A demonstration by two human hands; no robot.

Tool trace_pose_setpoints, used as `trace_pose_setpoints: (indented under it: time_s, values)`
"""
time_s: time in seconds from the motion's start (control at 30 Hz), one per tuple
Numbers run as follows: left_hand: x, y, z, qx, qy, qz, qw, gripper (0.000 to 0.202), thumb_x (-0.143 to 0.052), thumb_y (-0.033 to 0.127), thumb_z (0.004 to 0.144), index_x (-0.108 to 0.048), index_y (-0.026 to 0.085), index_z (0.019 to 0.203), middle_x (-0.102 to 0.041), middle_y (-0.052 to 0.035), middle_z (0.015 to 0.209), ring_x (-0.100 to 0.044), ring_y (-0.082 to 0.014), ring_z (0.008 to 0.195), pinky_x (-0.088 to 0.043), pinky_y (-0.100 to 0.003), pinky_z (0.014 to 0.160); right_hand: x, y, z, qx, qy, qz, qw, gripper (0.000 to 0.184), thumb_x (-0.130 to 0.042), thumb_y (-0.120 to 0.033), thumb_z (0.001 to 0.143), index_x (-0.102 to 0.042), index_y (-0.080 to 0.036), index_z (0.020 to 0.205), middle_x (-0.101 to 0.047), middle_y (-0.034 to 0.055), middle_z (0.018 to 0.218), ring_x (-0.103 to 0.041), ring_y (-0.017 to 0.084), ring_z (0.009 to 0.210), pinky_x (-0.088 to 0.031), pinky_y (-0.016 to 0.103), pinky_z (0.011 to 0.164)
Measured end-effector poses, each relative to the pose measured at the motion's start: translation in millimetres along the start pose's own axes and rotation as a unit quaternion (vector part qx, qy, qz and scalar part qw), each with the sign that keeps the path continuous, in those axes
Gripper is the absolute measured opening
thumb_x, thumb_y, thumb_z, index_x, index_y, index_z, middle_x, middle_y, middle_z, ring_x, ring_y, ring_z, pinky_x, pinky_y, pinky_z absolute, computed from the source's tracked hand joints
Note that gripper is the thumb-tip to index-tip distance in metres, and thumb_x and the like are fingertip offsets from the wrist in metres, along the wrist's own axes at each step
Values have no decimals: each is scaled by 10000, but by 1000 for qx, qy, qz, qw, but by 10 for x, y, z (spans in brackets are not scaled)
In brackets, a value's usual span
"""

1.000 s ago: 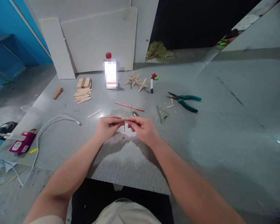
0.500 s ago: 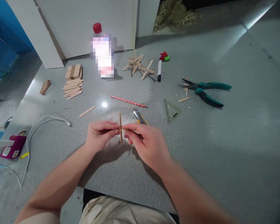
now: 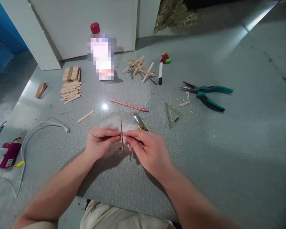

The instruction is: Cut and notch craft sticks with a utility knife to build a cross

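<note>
A wooden craft stick point(image 3: 121, 141) stands nearly upright between my two hands, seen almost edge-on. From its left side, the thumb and fingertips of my left hand point(image 3: 101, 140) pinch it near the middle. My right hand point(image 3: 149, 148) is closed against the other side, thumb and index finger together at the stick; anything small between those fingertips is hidden. Just beyond my right knuckles lies a yellow and black utility knife point(image 3: 140, 121). A red pencil point(image 3: 129, 105) rests farther forward, and a single loose craft stick point(image 3: 86, 116) lies ahead of my left hand.
Craft sticks in a bundle point(image 3: 71, 73) and a loose stack point(image 3: 71, 91) lie left. Behind are a red-capped bottle point(image 3: 103, 58), a pile of sticks point(image 3: 137, 66) and a marker point(image 3: 160, 73). Pliers point(image 3: 205, 94) and a set square point(image 3: 173, 115) lie right; a white cable point(image 3: 26, 136) runs left.
The view has shifted slightly, moving the table items a little leftward. Both hands keep nearly the same pose at the stick. A pale bit visible at my right fingertips before no longer shows clearly.
</note>
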State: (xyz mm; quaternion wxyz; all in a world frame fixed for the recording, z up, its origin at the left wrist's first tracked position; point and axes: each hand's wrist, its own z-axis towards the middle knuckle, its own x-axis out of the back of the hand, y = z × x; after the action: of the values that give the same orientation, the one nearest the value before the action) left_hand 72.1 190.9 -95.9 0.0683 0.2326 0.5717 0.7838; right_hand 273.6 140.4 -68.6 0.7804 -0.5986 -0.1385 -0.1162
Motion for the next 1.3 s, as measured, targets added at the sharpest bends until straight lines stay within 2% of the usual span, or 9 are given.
trace_pose_setpoints:
  time_s: [0.27,0.53,0.8,0.93,1.13,1.3]
  values:
    - [4,-11,-13,-7,-2,-1,1000,212,-708,338,957,-695,131,1000,-728,-45,1002,-709,-139,850,-625,-303,763,-34,31,1,2,-5,-1,1000,178,-569,-168,974,-744,-197,978,-711,-24,667,-668,123,607,-503,242,662]
    - [40,-40,-14,2,-16,-13,1000,225,-679,353,974,-682,136,1031,-712,-54,1044,-698,-154,898,-617,-333,805,-39,5,3,0,-12,1,1000,196,-550,-192,979,-743,-223,981,-731,-20,733,-665,115,603,-508,248,668]
    - [5,-109,-10,48,-46,-65,996,302,-673,371,977,-653,140,1171,-704,-54,1046,-702,-166,895,-621,-360,816,-62,91,8,-19,-1,-2,1000,195,-554,-282,979,-735,-220,1020,-729,4,748,-664,136,626,-500,264,630]
    - [-20,-169,11,70,-59,-96,991,382,-669,372,978,-603,159,1289,-686,-77,1140,-699,-190,960,-619,-392,854,-85,131,15,-25,-2,-15,1000,227,-544,-310,978,-735,-206,1041,-740,26,770,-664,145,622,-508,270,601]
    - [-22,-262,35,116,-49,-96,987,325,-641,380,993,-627,146,1218,-672,-78,1155,-682,-193,984,-604,-398,869,-163,280,37,-43,-2,-30,999,277,-533,-350,967,-722,-189,1091,-752,41,780,-673,147,588,-556,281,590]
    - [88,-318,88,171,-18,-58,983,334,-629,392,999,-624,150,1230,-662,-87,1195,-675,-203,1019,-599,-407,884,-140,379,42,-47,39,-87,994,302,-568,-393,955,-713,-184,1118,-767,86,907,-701,180,694,-560,304,626]
